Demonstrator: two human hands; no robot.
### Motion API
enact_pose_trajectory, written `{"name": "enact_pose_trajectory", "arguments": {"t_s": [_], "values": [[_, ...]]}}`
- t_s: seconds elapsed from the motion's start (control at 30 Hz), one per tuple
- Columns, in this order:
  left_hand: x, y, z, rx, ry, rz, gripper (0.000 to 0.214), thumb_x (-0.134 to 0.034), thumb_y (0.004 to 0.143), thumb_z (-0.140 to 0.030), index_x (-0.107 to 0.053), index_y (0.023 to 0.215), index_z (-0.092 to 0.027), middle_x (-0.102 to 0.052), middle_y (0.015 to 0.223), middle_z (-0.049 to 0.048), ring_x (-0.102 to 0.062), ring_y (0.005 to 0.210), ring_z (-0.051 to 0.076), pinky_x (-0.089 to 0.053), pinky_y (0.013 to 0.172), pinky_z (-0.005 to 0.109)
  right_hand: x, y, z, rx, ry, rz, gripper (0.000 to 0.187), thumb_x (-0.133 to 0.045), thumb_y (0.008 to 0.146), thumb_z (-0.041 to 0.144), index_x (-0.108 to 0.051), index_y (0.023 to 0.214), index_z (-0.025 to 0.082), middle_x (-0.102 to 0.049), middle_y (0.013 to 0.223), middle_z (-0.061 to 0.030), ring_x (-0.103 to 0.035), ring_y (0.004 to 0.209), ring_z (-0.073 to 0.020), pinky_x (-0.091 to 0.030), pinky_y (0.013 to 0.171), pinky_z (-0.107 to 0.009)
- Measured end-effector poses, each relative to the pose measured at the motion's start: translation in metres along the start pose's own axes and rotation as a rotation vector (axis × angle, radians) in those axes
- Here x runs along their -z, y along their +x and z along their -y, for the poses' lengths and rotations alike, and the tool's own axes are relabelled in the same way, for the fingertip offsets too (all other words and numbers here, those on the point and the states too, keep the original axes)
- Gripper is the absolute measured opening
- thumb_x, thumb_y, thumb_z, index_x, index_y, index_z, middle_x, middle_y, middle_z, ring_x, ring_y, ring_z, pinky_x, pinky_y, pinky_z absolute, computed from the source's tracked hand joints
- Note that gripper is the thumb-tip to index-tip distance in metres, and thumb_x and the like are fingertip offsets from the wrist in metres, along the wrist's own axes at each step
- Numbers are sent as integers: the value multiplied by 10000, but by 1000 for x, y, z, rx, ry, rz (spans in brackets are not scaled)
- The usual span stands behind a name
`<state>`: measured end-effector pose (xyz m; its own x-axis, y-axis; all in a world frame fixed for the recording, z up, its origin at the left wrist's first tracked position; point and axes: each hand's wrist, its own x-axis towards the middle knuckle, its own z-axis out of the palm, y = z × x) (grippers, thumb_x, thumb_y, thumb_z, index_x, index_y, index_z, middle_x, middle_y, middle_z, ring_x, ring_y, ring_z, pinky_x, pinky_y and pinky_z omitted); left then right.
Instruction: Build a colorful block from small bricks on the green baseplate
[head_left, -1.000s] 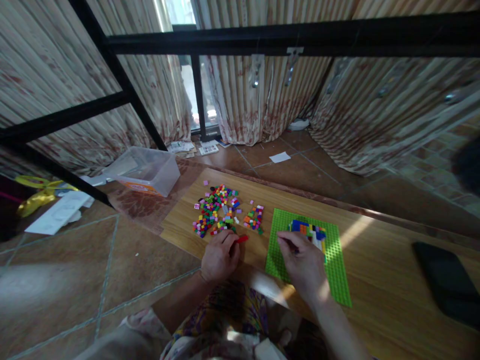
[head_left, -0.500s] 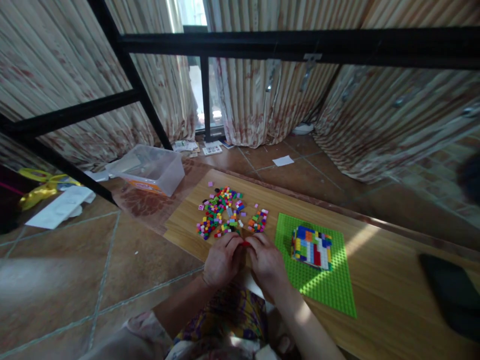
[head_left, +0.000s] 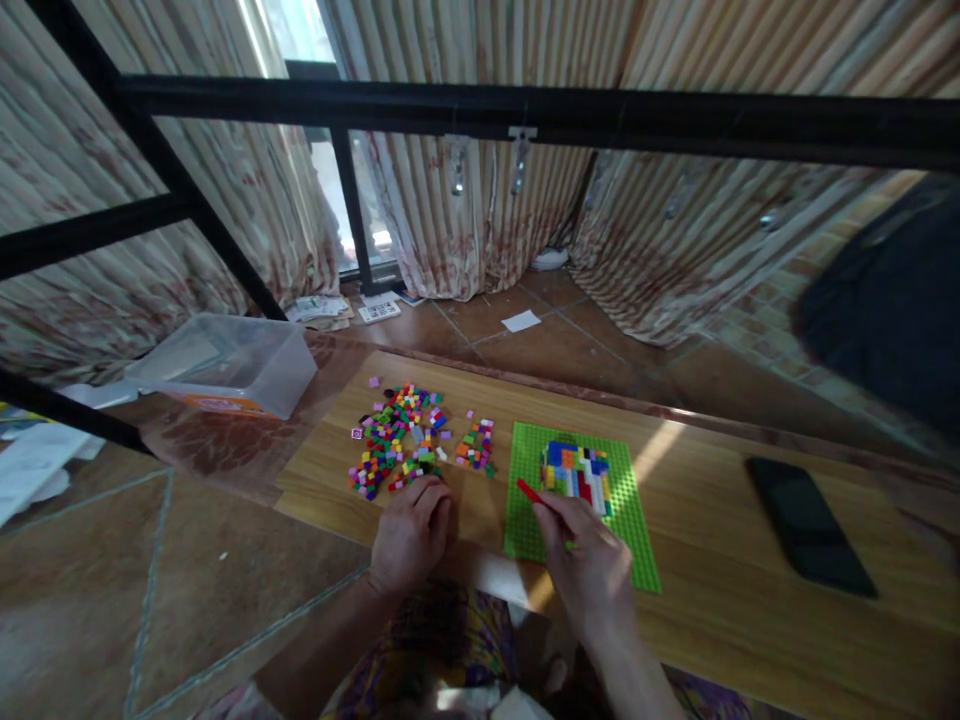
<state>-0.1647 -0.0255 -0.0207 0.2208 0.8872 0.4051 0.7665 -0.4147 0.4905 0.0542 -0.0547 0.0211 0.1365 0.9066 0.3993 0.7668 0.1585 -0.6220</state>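
Pinched in the fingers of my right hand (head_left: pixel 589 560) is a long, thin red toy brick (head_left: pixel 529 491), held above the left part of a green baseplate (head_left: pixel 634 560). Just beyond these fingers, a multicoloured block of joined bricks (head_left: pixel 577 470) stands on the baseplate, its near side partly hidden by the hand. My left hand (head_left: pixel 411 535) rests at the table's near edge with its fingers curled closed; whatever may be in them is hidden. Close in front of it lies a pile of small loose bricks (head_left: pixel 397 430), with a smaller group of bricks (head_left: pixel 476 445) to its right.
A black phone (head_left: pixel 810 525) lies on the right of the wooden table (head_left: pixel 705 520). Beyond the left end stands a clear plastic bin (head_left: pixel 247 365). Papers (head_left: pixel 521 321) lie on the tiled floor. At the right edge there is a dark shape (head_left: pixel 885 300), perhaps a person.
My hands have come apart. The right one has carried the red brick rightward over the baseplate, while the left stays near the pile. The view has turned to the right.
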Motion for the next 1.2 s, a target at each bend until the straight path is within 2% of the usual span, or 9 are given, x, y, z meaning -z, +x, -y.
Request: {"name": "enact_pose_trajectory", "arguments": {"t_s": [0.1,0.2,0.43,0.67,0.87,1.03,1.2], "values": [[-1,0,1,-17,7,-3,128,-484,901,-196,-597,959,-210,-638,997,62,-619,906,181,-528,806,321,28,-3,-24,-241,-121,-165,299,-542,865,451,-705,876,201,-692,755,-37,-584,575,-147,-416,555,-255],[-1,1,1,-21,20,-21,124,-491,898,-197,-601,953,-210,-642,992,63,-624,913,188,-527,819,328,40,0,-40,-390,-191,-223,325,-553,841,487,-702,849,198,-680,712,-40,-565,571,-162,-384,553,-268],[-1,2,1,-38,33,-43,115,-501,896,-194,-605,944,-204,-649,1000,65,-634,923,189,-530,830,326,21,11,-43,-284,-328,-247,411,-463,878,515,-641,726,177,-632,735,-82,-542,700,-222,-368,660,-321],[-2,2,2,-42,37,-51,114,-509,887,-201,-610,938,-212,-655,984,60,-640,910,188,-534,824,322,12,11,-45,-260,-331,-245,378,-484,871,501,-632,746,177,-610,725,-87,-519,739,-241,-368,696,-338],[-1,1,2,-31,30,-28,126,-497,888,-192,-603,951,-216,-646,984,57,-627,910,181,-533,806,313,16,9,-47,-195,-282,-227,391,-493,867,504,-688,825,168,-654,901,-116,-534,782,-235,-392,772,-370],[-1,0,0,-11,7,-7,135,-487,891,-179,-601,955,-212,-638,992,57,-619,911,178,-527,813,314,25,15,-52,-251,-230,-219,414,-461,877,495,-695,802,161,-660,889,-119,-558,797,-234,-408,724,-352],[-1,0,0,-4,2,0,136,-483,892,-177,-602,951,-209,-638,988,58,-615,912,176,-524,817,317,25,27,-57,-387,-71,-209,438,-527,820,547,-698,830,143,-649,826,-101,-582,709,-208,-415,651,-330]]}}
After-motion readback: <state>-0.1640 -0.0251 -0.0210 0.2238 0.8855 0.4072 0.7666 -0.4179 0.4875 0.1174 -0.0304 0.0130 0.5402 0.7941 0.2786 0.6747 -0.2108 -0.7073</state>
